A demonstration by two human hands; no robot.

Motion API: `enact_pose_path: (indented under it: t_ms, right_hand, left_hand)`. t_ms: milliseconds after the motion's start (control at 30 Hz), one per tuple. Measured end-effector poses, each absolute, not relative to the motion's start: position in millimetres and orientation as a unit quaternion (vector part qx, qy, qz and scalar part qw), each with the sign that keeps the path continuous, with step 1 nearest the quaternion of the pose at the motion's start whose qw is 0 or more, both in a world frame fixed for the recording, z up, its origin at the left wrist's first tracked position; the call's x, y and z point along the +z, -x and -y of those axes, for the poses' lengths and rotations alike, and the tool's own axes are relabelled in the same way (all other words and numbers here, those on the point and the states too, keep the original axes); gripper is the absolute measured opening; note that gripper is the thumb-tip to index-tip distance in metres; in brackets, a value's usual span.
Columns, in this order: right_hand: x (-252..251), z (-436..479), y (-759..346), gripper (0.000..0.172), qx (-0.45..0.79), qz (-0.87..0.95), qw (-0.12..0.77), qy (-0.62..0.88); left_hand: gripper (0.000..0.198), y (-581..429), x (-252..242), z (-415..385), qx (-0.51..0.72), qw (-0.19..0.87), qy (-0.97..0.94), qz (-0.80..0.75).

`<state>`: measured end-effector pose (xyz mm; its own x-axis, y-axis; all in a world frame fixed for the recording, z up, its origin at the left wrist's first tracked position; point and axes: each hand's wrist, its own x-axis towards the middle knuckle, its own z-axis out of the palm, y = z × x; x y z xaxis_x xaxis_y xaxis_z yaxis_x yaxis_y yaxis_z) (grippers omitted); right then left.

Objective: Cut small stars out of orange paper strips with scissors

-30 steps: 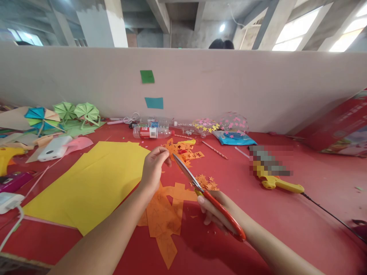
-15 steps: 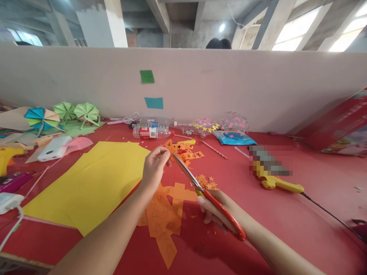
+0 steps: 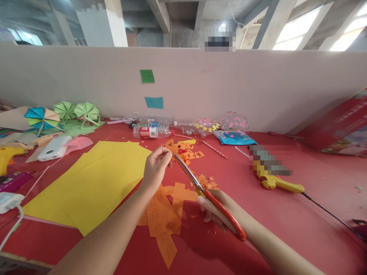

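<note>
Scissors [image 3: 187,172] with red handles are held in my right hand [image 3: 215,210], blades aimed up and to the left. Their tips come close to the fingertips of my left hand [image 3: 157,164], which are pinched together. Whatever lies in that pinch is too small or hidden to make out. Below the hands lie orange paper pieces [image 3: 164,214] with pencilled star outlines. A small pile of cut orange paper stars [image 3: 207,181] rests just beyond my right hand. Orange paper scraps [image 3: 183,152] with star-shaped holes are heaped behind the blade tips.
Yellow paper sheets [image 3: 100,183] spread to the left. Clear plastic bottles [image 3: 151,132], one decorated with star stickers, lie along the white partition [image 3: 183,84]. A yellow glue gun [image 3: 279,184] with a cord sits at right. Folded paper umbrellas [image 3: 86,112] and a white device [image 3: 54,148] are at left.
My left hand has shifted very slightly to the right, still pinched. The scissors and my right hand have hardly moved.
</note>
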<state>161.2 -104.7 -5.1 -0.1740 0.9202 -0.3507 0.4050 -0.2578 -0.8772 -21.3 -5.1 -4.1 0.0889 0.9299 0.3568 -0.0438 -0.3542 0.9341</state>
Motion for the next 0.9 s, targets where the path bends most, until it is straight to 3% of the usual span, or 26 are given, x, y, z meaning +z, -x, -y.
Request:
enact_pose_path:
  t_ms: [900]
  right_hand:
    - [-7.2,103.6,-162.2,0.053,0.519,0.544,0.234,0.616]
  left_hand:
    - [0.018,21.5,-7.8,2.0,0.573,0.444,-0.588,-0.359]
